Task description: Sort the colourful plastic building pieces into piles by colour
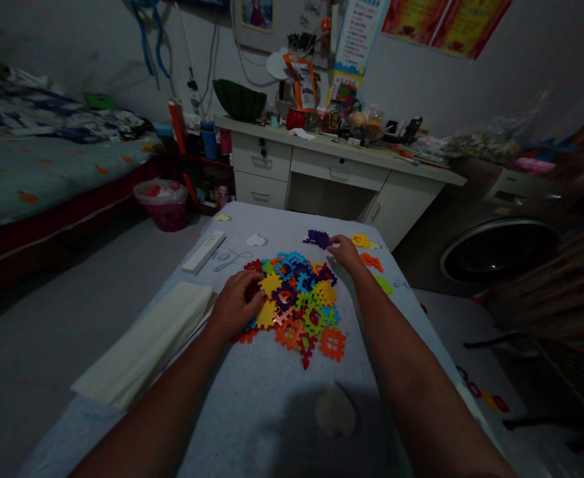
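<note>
A heap of flat interlocking plastic pieces in several colours (pixel 313 316) lies in the middle of the cloth-covered table. My left hand (pixel 235 304) rests at the heap's left edge, thumb and fingers apart, beside a yellow piece (pixel 270 285). Whether its fingertips touch that piece I cannot tell. Beyond the heap, my right hand (pixel 345 253) has its fingertips closed at the right end of some purple pieces (pixel 317 239). To the right lie separate groups of yellow pieces (pixel 361 241), orange pieces (pixel 372 261) and green pieces (pixel 384 285).
A folded cream cloth or paper bundle (pixel 147 342) and a long white box (pixel 204 252) lie along the table's left side. Behind stands a cluttered white desk (pixel 262 159). A pink bin (pixel 165 209) is on the floor, with a washing machine (pixel 501 219) at right.
</note>
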`<action>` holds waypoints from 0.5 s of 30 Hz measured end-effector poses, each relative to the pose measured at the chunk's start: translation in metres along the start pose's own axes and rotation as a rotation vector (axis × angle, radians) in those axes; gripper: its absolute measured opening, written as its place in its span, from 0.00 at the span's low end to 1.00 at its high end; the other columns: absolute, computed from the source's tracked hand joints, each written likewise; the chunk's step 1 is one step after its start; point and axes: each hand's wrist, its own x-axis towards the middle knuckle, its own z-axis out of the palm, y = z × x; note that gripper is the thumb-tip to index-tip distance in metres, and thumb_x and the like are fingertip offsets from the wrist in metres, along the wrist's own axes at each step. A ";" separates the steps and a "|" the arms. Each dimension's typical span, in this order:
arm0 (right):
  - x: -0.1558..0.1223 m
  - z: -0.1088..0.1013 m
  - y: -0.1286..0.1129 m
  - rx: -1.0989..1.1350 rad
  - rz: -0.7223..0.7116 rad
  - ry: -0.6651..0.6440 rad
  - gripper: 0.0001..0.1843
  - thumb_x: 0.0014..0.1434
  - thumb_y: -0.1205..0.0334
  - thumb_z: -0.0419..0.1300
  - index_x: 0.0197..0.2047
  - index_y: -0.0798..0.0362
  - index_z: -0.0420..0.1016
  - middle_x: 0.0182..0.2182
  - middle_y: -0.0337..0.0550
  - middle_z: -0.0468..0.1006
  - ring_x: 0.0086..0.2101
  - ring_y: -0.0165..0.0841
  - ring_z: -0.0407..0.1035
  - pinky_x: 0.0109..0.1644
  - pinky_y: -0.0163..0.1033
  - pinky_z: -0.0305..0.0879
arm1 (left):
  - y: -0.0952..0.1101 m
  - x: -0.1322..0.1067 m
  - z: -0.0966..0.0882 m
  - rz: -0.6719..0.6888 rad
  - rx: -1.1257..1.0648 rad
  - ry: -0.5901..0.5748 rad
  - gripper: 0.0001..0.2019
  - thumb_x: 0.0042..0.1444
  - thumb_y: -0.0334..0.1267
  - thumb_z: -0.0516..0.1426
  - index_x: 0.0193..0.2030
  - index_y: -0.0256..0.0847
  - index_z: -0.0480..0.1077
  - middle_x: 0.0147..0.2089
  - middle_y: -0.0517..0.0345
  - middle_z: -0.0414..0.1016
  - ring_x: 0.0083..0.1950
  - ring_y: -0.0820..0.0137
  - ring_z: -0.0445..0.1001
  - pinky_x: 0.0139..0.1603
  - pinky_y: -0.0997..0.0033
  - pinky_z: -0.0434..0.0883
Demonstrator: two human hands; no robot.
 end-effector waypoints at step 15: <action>-0.055 -0.019 0.008 -0.189 0.007 -0.308 0.10 0.43 0.70 0.66 0.31 0.51 0.72 0.24 0.34 0.73 0.25 0.28 0.64 0.27 0.32 0.53 | 0.002 0.000 -0.001 -0.001 0.022 -0.005 0.15 0.56 0.43 0.54 0.48 0.42 0.70 0.51 0.49 0.75 0.54 0.57 0.72 0.57 0.53 0.68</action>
